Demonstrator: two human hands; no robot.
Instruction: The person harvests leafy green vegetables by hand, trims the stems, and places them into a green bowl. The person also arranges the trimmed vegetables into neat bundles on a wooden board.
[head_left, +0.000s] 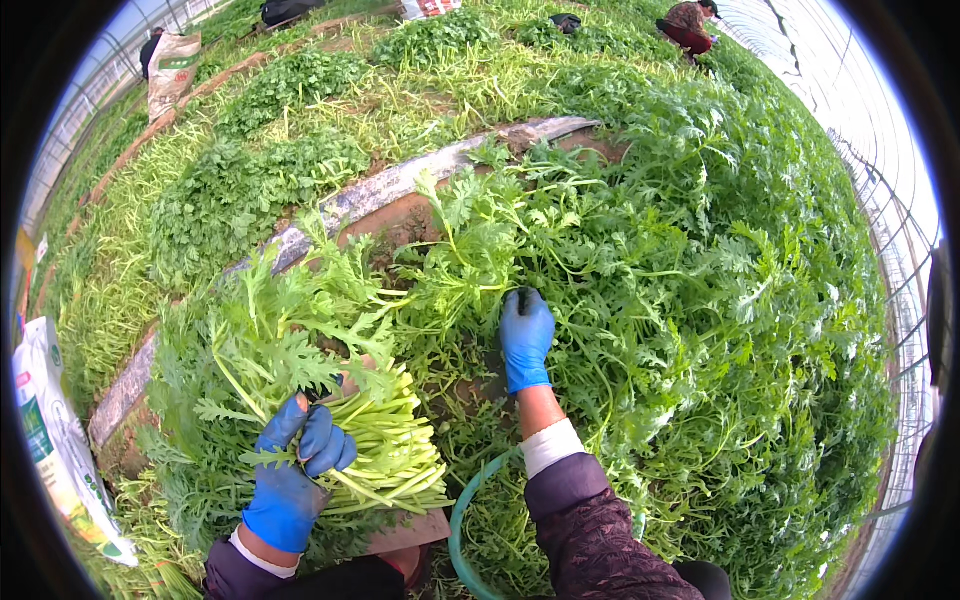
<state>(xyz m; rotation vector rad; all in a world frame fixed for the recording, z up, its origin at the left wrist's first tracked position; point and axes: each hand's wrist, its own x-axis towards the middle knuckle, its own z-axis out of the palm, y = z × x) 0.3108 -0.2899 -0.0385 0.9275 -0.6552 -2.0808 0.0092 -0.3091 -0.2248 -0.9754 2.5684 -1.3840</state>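
My left hand (296, 457), in a blue glove with darkened fingers, is curled around a few leafy green stalks (244, 386) with lobed leaves. It rests against a thick pile of cut greens whose pale stem ends (397, 450) point right, above a flat board (409, 531). Farther right, my right hand (527, 337), also in a blue glove, is closed low among the standing greens (675, 300). A pale stem meets its dark fingertips, which leaves partly hide. Leafy tops (480, 232) lean just beyond that hand.
A green hose (469, 536) curves between my arms. A pale strip edging (405, 180) crosses ahead. Cut bunches (240, 195) lie past it. Printed sacks (64, 442) stand left, another sack (174, 71) farther off. A person (688, 30) crouches at the far right.
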